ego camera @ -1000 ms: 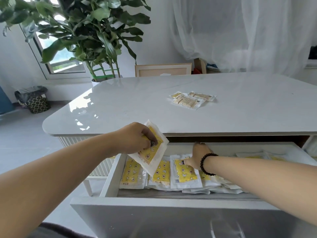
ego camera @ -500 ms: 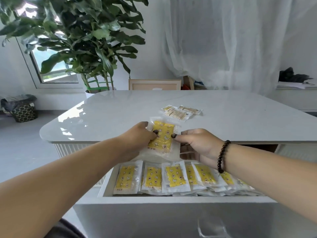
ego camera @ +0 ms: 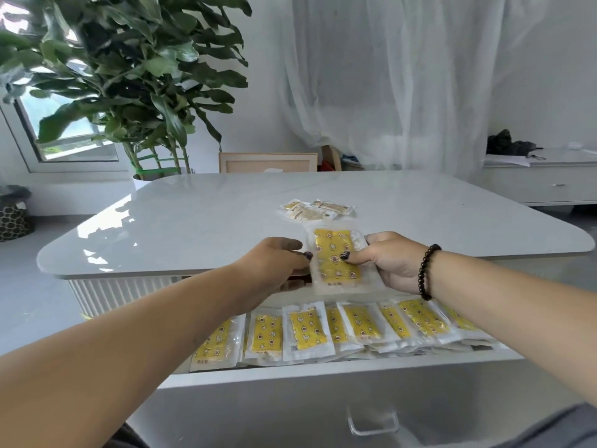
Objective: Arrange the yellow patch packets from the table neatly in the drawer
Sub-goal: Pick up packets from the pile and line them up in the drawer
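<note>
At centre frame the left hand (ego camera: 274, 266) pinches the left edge of a yellow patch packet (ego camera: 337, 258), which the right hand (ego camera: 387, 261) grips from the right, above the drawer (ego camera: 323, 371). Lower down, a row of packets (ego camera: 323, 331) fills the drawer; more packets (ego camera: 318, 210) lie on the table (ego camera: 193, 221).

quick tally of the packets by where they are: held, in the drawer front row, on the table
Held yellow packet: 1
Front row in the drawer, yellow faces showing: about 8
Pale packets on the table, a small pile: about 3
Total: roughly 12
</note>
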Demonstrator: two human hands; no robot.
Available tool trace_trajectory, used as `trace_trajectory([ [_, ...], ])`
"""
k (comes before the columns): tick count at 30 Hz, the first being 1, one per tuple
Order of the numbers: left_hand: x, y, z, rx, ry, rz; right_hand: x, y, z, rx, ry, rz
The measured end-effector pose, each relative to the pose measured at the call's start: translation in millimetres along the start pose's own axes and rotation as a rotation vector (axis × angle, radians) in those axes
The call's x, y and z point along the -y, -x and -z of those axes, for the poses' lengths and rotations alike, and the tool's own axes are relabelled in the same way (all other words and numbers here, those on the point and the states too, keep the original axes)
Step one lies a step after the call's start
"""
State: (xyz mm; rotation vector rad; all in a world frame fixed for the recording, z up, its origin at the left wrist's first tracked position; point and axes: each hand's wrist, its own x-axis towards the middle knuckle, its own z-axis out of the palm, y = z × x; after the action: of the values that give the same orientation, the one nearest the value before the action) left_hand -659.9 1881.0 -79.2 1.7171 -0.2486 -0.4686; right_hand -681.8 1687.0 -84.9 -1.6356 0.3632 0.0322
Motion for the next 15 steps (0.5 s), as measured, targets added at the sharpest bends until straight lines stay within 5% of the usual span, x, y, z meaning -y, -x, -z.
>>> trace_trajectory([
  [5,4.0,0.3,3.2,0.061,-0.098,0.011,-34.3,-21.6,47.7,-0.017,0.310,-0.177],
  [10,9.0,-2.9,5.8,0.108,-0.216,0.021,-74.6,-40.0,69.3,-0.208,0.775,-0.298],
  [15,12.0,-10.4,6.6,0.158,-0.280,0.044,-89.9,-51.9,74.6,-0.310,0.777,-0.364],
])
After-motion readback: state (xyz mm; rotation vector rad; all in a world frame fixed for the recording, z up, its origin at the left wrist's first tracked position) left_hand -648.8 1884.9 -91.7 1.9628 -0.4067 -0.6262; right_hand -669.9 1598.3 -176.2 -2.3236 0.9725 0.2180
